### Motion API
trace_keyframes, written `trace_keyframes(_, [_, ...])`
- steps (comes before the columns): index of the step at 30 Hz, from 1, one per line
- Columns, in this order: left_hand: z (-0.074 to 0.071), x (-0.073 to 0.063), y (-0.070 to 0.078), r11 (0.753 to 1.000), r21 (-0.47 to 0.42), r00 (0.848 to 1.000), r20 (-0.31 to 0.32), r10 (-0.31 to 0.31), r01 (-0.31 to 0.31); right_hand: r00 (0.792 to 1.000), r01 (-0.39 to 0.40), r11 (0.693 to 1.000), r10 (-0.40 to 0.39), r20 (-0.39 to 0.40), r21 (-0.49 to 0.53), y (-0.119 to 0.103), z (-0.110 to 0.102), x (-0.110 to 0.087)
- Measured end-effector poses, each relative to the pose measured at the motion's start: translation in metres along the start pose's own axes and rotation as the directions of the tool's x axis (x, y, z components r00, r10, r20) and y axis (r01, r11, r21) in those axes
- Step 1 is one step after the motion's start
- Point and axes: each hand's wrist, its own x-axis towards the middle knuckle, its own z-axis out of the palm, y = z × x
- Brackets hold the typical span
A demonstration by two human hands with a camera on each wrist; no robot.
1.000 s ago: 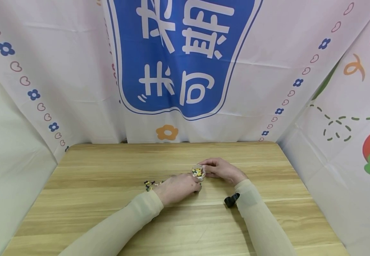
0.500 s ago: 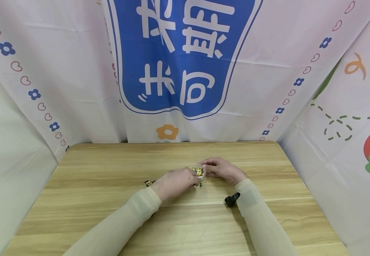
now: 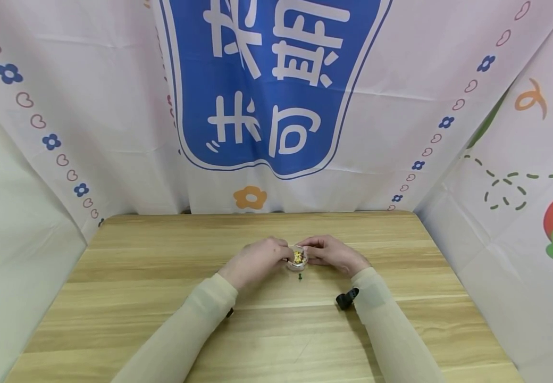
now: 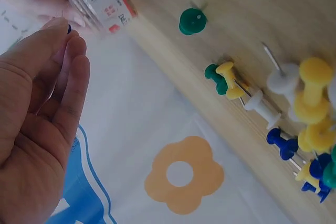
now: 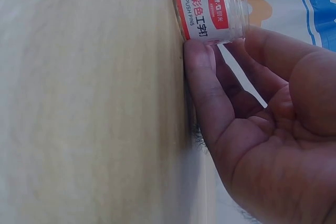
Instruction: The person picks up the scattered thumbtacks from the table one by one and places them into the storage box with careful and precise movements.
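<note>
A clear plastic jar of push pins point(image 3: 298, 266) stands on the table, with yellow and other pins showing through its open top. My right hand point(image 3: 335, 255) holds the jar's right side between thumb and fingers; in the right wrist view the label on the jar point(image 5: 218, 6) reads PUSH PINS. My left hand point(image 3: 257, 259) is at the jar's left rim. The left wrist view has a blue push pin point(image 4: 69, 28) pinched between thumb and forefinger, mostly hidden by them. A single green push pin point(image 3: 300, 277) sits just in front of the jar.
Several loose push pins in white, yellow, blue and green, such as a yellow pin point(image 4: 313, 90), lie on the wooden table point(image 3: 161, 244); the left hand and arm hide them from the head view. A printed curtain point(image 3: 401, 96) hangs behind the table.
My left hand has risen from the table in front of the jar to its left rim, uncovering the green push pin. My right hand and the jar stay in place.
</note>
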Motion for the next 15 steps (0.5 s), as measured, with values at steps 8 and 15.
trace_keyframes(8, [0.001,0.001,-0.006,0.998,-0.063,0.999,-0.053,0.004,-0.008,1.0,0.003,1.0,-0.003,0.004,0.0,0.001,0.0,0.001])
trace_keyframes(15, [0.009,0.007,-0.006,0.995,-0.093,0.996,-0.088,0.034,-0.042,1.0,-0.001,1.0,0.001,-0.004,-0.005,0.0,-0.001,0.001])
